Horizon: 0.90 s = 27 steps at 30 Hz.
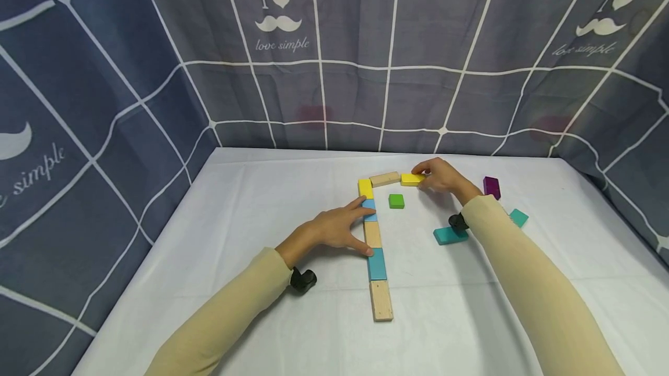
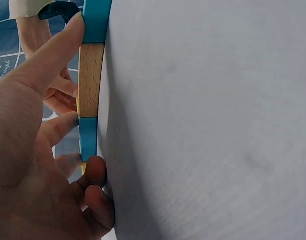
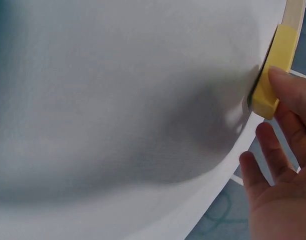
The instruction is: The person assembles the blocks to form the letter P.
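A column of blocks runs down the white table in the head view: a yellow block (image 1: 365,188), a blue block (image 1: 369,210), a wooden block (image 1: 373,234), a teal block (image 1: 377,264) and another wooden block (image 1: 381,300). My left hand (image 1: 334,226) lies along its left side with spread fingers. Its thumb touches the teal block (image 2: 96,22), and its fingertips reach the blue block (image 2: 88,137). From the column's far end a wooden block (image 1: 385,179) extends rightward. Beyond it, my right hand (image 1: 441,177) pinches a second yellow block (image 3: 277,65) beside that wooden block's end.
Inside the corner stands a small green block (image 1: 396,201). Right of it lie a teal block (image 1: 449,236), another teal block (image 1: 518,217) partly behind the right sleeve, and a purple block (image 1: 492,187). A dark checked cloth (image 1: 355,97) hangs behind the white table (image 1: 251,207).
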Each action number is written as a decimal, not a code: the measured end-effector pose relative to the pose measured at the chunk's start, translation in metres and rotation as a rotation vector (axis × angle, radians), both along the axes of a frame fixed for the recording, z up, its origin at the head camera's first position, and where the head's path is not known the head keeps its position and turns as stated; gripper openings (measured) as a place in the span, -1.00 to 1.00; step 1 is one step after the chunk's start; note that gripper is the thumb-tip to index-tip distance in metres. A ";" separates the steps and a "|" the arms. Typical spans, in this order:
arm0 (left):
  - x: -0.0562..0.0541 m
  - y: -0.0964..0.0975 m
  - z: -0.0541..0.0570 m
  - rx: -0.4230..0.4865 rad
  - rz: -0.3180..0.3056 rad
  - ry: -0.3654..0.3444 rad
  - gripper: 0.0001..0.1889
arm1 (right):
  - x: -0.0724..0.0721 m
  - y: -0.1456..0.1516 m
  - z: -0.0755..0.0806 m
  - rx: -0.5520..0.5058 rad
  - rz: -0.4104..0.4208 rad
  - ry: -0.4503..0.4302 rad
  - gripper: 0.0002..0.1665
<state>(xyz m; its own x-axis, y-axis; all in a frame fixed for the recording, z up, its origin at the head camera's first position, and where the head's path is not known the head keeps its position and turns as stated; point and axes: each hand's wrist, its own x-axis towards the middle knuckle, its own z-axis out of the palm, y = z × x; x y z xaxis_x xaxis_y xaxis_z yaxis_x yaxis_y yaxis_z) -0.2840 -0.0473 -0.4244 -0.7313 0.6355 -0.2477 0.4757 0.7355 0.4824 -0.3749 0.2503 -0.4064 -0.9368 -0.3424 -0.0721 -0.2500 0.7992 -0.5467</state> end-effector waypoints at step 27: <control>0.000 0.001 0.000 -0.005 0.008 -0.006 0.02 | 0.001 -0.002 -0.005 0.008 -0.018 -0.005 -0.52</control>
